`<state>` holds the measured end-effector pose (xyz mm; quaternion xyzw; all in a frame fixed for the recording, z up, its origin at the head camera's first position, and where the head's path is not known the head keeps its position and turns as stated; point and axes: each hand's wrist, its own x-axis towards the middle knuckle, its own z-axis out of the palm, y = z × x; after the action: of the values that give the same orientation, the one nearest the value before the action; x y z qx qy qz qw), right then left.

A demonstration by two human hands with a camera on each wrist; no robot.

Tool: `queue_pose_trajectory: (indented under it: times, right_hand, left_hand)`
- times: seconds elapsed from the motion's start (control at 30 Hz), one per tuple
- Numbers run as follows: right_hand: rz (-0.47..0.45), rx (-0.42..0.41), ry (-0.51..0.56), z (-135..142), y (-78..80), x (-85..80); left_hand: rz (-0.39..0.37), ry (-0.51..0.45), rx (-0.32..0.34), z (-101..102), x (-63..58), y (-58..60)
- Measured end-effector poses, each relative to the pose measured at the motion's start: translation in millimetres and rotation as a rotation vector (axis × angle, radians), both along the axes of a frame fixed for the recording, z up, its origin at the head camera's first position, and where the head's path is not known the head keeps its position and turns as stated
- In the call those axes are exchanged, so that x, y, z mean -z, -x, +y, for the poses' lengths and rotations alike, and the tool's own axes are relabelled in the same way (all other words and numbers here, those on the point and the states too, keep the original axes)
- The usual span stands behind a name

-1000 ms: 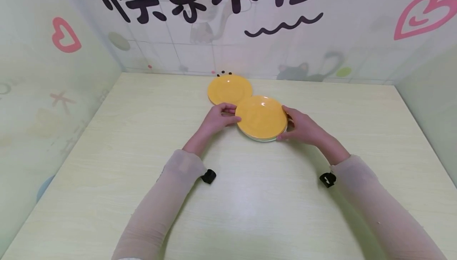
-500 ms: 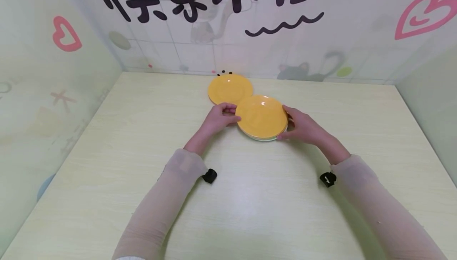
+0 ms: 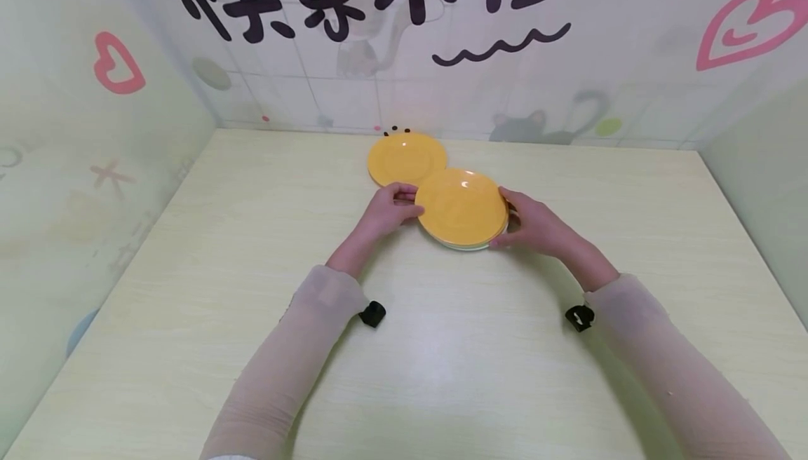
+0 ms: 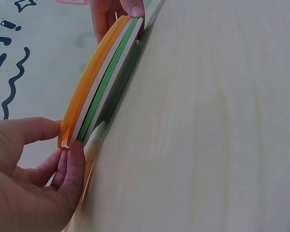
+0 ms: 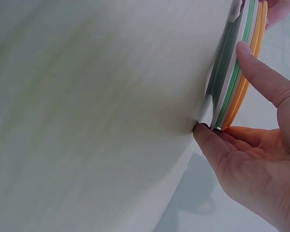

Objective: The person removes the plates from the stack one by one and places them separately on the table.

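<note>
Lots of room on the tabletop [image 3: 467, 376] btwn the sleeves [image 3: 278, 362]; a hand could go thru there to the front of the plate stack [image 3: 462, 209]. L hand [image 3: 383, 210] blocks one side, R hand [image 3: 535, 224] the other. Behind it, to the left, a yellow plate [image 3: 407, 157] is in the way, w/ the back wall [image 3: 290, 99] near it.
</note>
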<state>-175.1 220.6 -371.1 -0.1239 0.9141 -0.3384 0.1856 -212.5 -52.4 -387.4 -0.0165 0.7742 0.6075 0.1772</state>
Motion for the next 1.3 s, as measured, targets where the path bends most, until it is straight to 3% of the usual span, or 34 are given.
queue_pose_trajectory:
  times: [0.43, 0.93, 1.3]
  right_hand:
    - [0.009, -0.001, 0.014, 2.8, -2.3, 3.0]
    - [0.011, -0.008, 0.011, 0.6, -1.2, 1.0]
    - [0.015, -0.005, 0.006, 0.5, -0.2, 0.9]
  left_hand:
    - [-0.032, -0.026, -0.037, -2.3, -4.1, -1.7]
    - [-0.05, -0.199, -0.072, -8.0, -3.0, -5.3]
    - [-0.049, -0.246, -0.067, -10.6, -3.7, -6.0]
